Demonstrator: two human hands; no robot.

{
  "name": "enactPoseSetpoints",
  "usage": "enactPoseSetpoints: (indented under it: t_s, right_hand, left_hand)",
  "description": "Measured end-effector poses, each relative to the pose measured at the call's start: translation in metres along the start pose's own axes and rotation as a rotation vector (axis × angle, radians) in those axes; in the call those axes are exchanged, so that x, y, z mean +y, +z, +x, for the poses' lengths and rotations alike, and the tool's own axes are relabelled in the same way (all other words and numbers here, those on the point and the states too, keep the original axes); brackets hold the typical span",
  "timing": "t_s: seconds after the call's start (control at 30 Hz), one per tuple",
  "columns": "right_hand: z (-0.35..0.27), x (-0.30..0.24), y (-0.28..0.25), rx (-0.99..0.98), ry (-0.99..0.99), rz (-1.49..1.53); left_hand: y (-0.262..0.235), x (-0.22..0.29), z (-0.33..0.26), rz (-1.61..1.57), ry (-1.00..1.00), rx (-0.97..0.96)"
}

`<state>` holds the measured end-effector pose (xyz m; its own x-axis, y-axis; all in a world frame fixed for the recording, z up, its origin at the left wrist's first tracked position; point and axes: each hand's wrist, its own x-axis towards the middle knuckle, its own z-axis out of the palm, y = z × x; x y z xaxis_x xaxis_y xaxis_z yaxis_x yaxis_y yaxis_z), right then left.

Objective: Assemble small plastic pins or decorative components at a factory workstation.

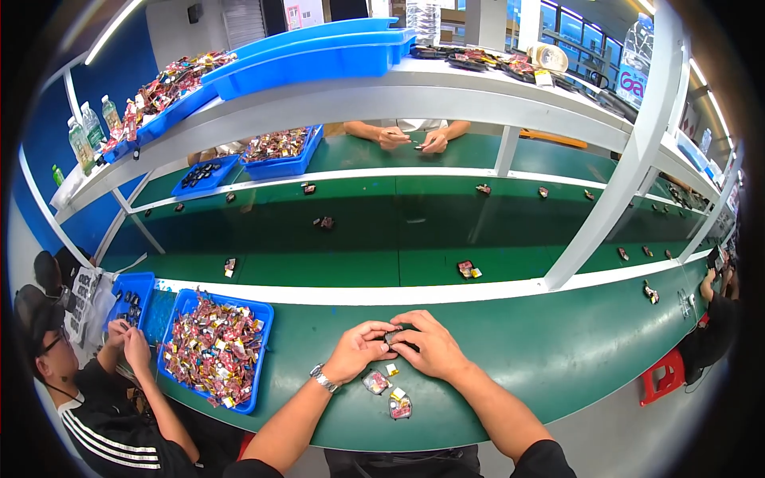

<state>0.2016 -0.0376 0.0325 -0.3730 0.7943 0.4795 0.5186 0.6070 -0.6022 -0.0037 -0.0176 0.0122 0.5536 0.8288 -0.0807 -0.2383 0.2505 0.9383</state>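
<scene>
Over the green worktop, my left hand (357,349) and my right hand (429,344) meet with fingertips closed on a small dark rounded part (390,337). Its underside and much of its edge are hidden by my fingers. Just below the hands lie two small reddish parts, one with a dark rim and clear look (375,382), the other a dark-rimmed piece (400,409) nearer the table's front edge. Small yellow-and-white tags (392,370) lie beside them. A metal-banded watch is on my left wrist.
At left stands a blue bin (267,338) heaped with red and yellow-tagged parts; a smaller blue tray (147,280) with black pieces is beside a seated co-worker. A white rail (351,295) separates the worktop from a green conveyor carrying scattered parts. Another person's hands work opposite, beneath a shelf.
</scene>
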Motion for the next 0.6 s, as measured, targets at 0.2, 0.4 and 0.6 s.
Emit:
enactPoseSetpoints:
  t_s: [0.2,0.4,0.6]
  right_hand:
    - [-0.002,-0.001,0.005,0.038,0.091,0.083]
    - [-0.002,0.002,0.004,-0.021,0.115,0.170]
    - [-0.005,-0.001,0.014,0.091,0.137,0.125]
  left_hand:
    - [-0.001,-0.002,-0.001,-0.018,0.011,-0.055]
    - [-0.002,-0.004,0.000,0.004,-0.003,-0.026]
    - [-0.002,-0.004,0.000,-0.007,0.002,-0.026]
